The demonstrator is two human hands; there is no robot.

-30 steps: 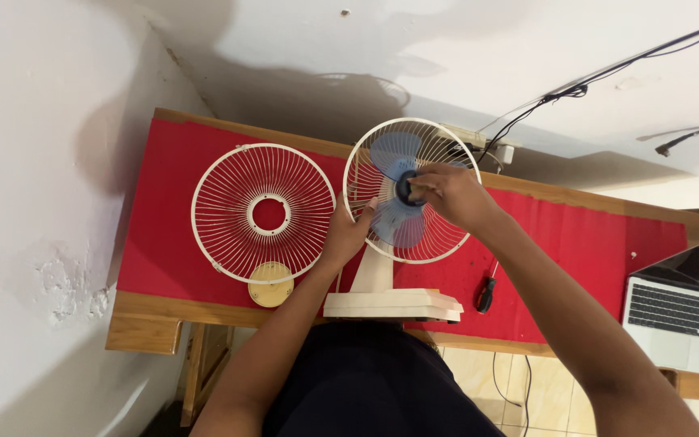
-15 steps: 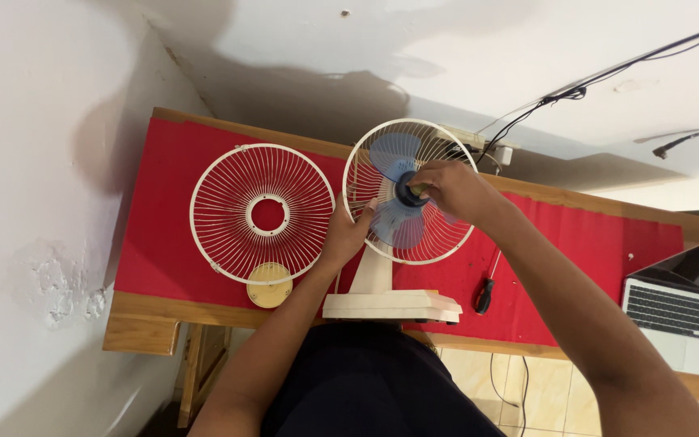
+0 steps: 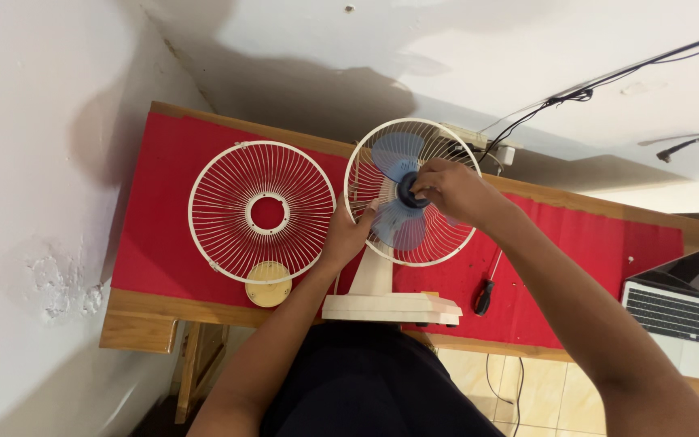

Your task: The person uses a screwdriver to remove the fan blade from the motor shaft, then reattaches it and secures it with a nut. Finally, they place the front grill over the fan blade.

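Observation:
A cream table fan (image 3: 390, 303) stands at the front edge of a red-covered table (image 3: 163, 178). Its rear wire guard (image 3: 366, 166) is on, and the translucent blue blade (image 3: 394, 150) is exposed. My right hand (image 3: 451, 190) pinches the dark blue hub cap (image 3: 406, 193) at the blade's centre. My left hand (image 3: 349, 231) grips the lower left rim of the guard, thumb on a blade. The detached front guard (image 3: 262, 212) lies flat to the left, with a round cream badge disc (image 3: 268, 283) below it.
A black-handled screwdriver (image 3: 485, 295) lies right of the fan base. An open laptop (image 3: 677, 303) sits at the table's right end. Black cables (image 3: 576, 93) run along the wall to a white power strip (image 3: 499, 150) behind the fan. The wall closes in at left.
My right hand's fingers have shifted slightly round the hub cap. The left hand stays on the guard rim. The view has drifted a little.

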